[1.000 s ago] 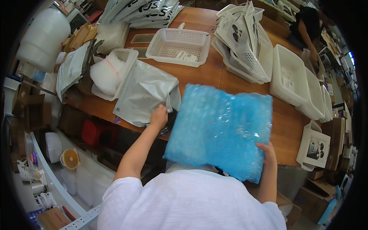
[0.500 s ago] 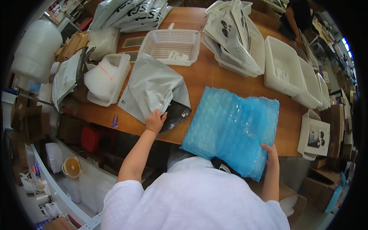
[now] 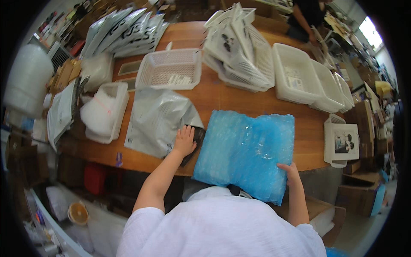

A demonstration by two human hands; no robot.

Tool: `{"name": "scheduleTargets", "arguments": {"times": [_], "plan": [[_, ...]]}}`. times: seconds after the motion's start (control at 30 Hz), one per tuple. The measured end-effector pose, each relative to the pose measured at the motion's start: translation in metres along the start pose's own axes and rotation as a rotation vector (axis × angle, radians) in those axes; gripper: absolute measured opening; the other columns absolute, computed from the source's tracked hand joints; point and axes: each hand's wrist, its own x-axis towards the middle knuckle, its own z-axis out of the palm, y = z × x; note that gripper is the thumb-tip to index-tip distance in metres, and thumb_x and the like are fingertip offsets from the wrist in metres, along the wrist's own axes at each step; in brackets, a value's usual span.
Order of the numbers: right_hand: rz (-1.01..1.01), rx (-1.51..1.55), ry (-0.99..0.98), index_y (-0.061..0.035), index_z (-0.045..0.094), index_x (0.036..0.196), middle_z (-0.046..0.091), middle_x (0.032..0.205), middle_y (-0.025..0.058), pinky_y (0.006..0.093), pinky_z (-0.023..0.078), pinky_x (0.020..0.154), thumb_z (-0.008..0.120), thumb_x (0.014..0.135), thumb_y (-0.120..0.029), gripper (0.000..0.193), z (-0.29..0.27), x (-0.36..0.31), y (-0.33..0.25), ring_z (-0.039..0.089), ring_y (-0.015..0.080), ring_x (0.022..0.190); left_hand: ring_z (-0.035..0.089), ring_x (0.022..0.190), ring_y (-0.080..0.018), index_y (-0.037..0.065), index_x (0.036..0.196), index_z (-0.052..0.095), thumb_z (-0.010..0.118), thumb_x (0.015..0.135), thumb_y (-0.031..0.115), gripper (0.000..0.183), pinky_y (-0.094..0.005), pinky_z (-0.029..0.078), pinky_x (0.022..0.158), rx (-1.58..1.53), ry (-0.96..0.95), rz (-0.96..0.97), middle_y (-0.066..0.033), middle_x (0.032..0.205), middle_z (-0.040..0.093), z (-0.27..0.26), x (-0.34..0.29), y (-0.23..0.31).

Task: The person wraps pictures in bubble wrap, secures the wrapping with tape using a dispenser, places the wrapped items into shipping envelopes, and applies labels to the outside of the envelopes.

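A puffy, glossy blue bubble-wrap package (image 3: 244,154), roughly rectangular, sits between the hands, the right hand (image 3: 290,172) gripping its right edge. The left hand (image 3: 185,140) lies with fingers spread on a smooth, creased grey plastic mailer (image 3: 156,118), its dark lining (image 3: 199,135) showing just beside them. Beyond the left hand, a white perforated basket (image 3: 171,62) stands on the wooden bench (image 3: 233,100).

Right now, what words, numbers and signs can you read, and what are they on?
I won't copy print, but here's where it shows:
Stacked grey bags: big dark letters, partly hidden.
Flat grey bag: small marks, too tiny to read.
Papers in the white basket: too small.
Paper in the white tub: too small.
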Motion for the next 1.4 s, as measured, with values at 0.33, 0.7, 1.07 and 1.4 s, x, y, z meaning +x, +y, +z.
{"name": "scheduleTargets", "arguments": {"times": [0.33, 0.7, 1.07, 1.4], "plan": [[-0.147, -0.034, 0.006, 0.0052, 0.050, 0.112, 0.059, 0.104, 0.0159, 0.0377, 0.048, 0.079, 0.067, 0.070, -0.008, 0.047, 0.009, -0.036, -0.019, 0.058, 0.0243, 0.092, 0.058, 0.074, -0.0327, 0.005, 0.070, 0.057, 0.054, 0.071, 0.009, 0.005, -0.0433, 0.045, 0.067, -0.199, 0.050, -0.048, -0.0129, 0.075, 0.058, 0.055, 0.089, -0.036], [-0.449, -0.221, -0.112, -0.0022, 0.058, 0.106, 0.061, 0.101, 0.0060, 0.0313, 0.044, 0.084, 0.070, 0.073, -0.010, 0.036, -0.006, -0.073, -0.040, 0.055, 0.0153, 0.092, 0.061, 0.077, -0.0307, 0.005, 0.096, 0.051, 0.044, 0.084, 0.008, 0.014, -0.0378, 0.051, 0.065, 0.002, -0.362, -0.048, -0.0152, 0.093, 0.054, 0.050, 0.081, -0.050], [-0.411, -0.230, 0.209, 0.0003, 0.059, 0.099, 0.061, 0.093, 0.0059, 0.0305, 0.047, 0.074, 0.072, 0.070, -0.010, 0.033, -0.040, -0.096, -0.036, 0.057, 0.0140, 0.082, 0.054, 0.086, -0.0316, 0.003, 0.083, 0.052, 0.056, 0.061, 0.002, 0.022, -0.0400, 0.046, 0.074, -0.081, -0.317, 0.151, -0.0143, 0.090, 0.053, -0.022, 0.053, -0.070], [-0.501, -0.003, 0.271, 0.0059, 0.051, 0.110, 0.058, 0.100, 0.0124, 0.0324, 0.046, 0.075, 0.074, 0.064, -0.010, 0.054, -0.032, -0.077, -0.027, 0.057, 0.0210, 0.087, 0.053, 0.093, -0.0276, 0.007, 0.093, 0.053, 0.066, 0.072, 0.023, 0.029, -0.0390, 0.046, 0.073, -0.246, -0.019, 0.074, -0.0098, 0.094, 0.053, -0.063, 0.099, -0.034]]}}
